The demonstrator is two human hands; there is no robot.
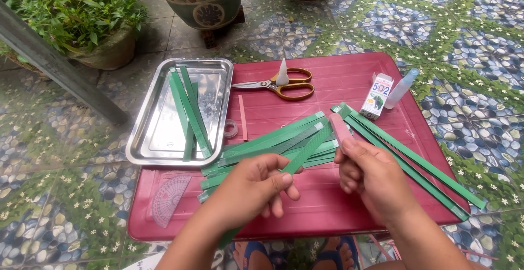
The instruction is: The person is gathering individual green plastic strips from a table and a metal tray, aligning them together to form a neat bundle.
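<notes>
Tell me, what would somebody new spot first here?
Probably the heap of green paper strips across the middle of the red table. The left hand pinches one strip while the right hand holds a pink stick just above it. More strips lie in the shiny metal tray at the left.

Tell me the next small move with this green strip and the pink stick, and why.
Probably bring the pink stick in the right hand down onto the upper end of the green strip pinched by the left hand. The stick's tip already hovers just beside that end, above the strip pile, so only a short move is needed.
</notes>
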